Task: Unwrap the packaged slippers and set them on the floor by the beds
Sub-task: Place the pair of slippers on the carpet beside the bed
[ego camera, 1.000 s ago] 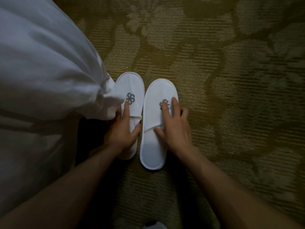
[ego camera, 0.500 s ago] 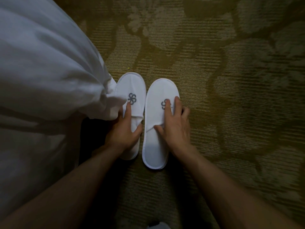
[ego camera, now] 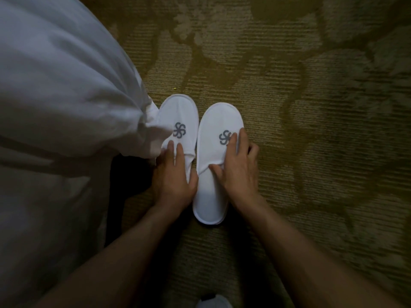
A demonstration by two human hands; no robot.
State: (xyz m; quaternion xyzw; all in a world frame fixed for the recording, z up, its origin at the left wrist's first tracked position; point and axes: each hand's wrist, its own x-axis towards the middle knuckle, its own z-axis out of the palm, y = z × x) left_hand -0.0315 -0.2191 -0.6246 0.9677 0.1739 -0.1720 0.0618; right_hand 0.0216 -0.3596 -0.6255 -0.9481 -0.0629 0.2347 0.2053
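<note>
**Kid:** How do I make the slippers look nice?

**Helper:** Keep the toes even and the sides close, right next to the bed cover (ego camera: 66, 90).

**Kid:** What are the hands doing?

**Helper:** The left hand (ego camera: 172, 176) lies flat on the left slipper (ego camera: 180, 116), just beside the bed cover. The right hand (ego camera: 236, 170) lies flat on the right slipper (ego camera: 216, 121), a bit farther out. Both hands are spread, gripping nothing.

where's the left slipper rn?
Head view, centre-left: the left slipper lies flat on the carpet, beside the right slipper, its outer edge tucked under the white bedding. The left hand rests on it.
</note>
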